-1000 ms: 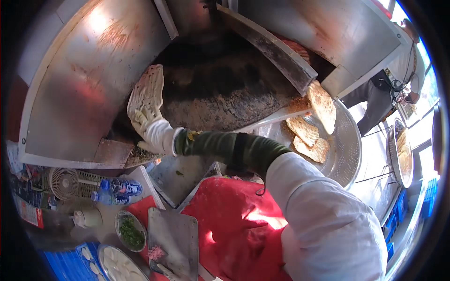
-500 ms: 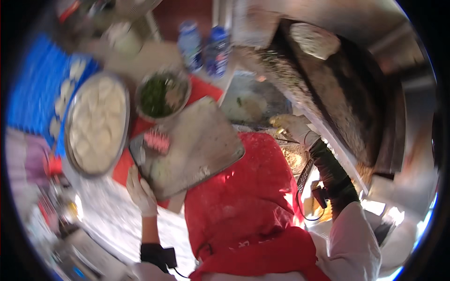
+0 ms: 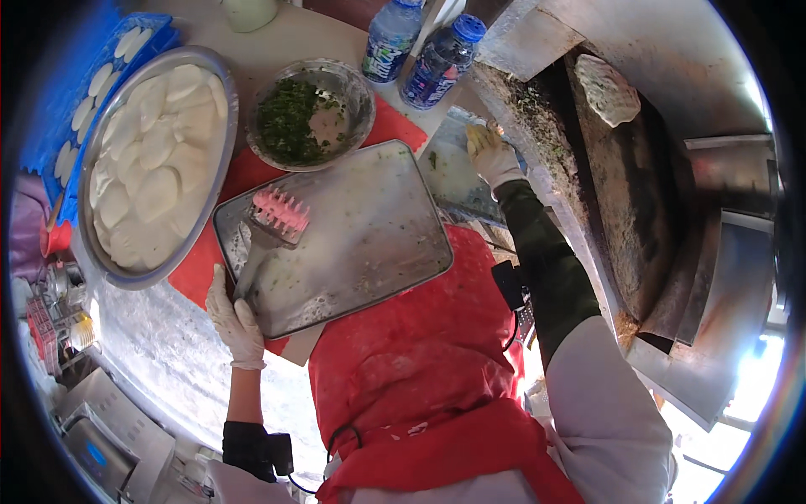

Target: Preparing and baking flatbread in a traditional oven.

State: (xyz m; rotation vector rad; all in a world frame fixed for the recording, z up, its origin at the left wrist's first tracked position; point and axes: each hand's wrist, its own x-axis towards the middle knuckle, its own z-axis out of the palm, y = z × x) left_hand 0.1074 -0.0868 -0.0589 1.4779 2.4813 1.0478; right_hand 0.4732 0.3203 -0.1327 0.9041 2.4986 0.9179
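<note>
My left hand [image 3: 235, 326], in a clear glove, is at the near left corner of a metal tray [image 3: 361, 227], thumb and fingers apart. Beside its fingers is the grey handle of a pink spiked dough docker [image 3: 282, 215], which lies on the tray; whether they touch is unclear. My gloved right hand [image 3: 494, 158] is at the far end of a shallow pan [image 3: 453, 172] with a thin wet film and green bits. Its fingertips look yellowish and greasy, and its fingers are stretched forward with nothing visible in them.
A large basin [image 3: 231, 160] of white dough rounds stands left, beside a blue crate [image 3: 50, 118] with more rounds. Behind the tray are a bowl [image 3: 367, 105] of chopped greens and two bottles [image 3: 391, 42], [image 3: 442, 63]. At right, a flatbread [image 3: 606, 91] lies on a dark griddle [image 3: 621, 185].
My right hand has moved forward and left, from beside the pan's near right edge to over its far part. My left hand stays by the tray corner. The view has shifted.
</note>
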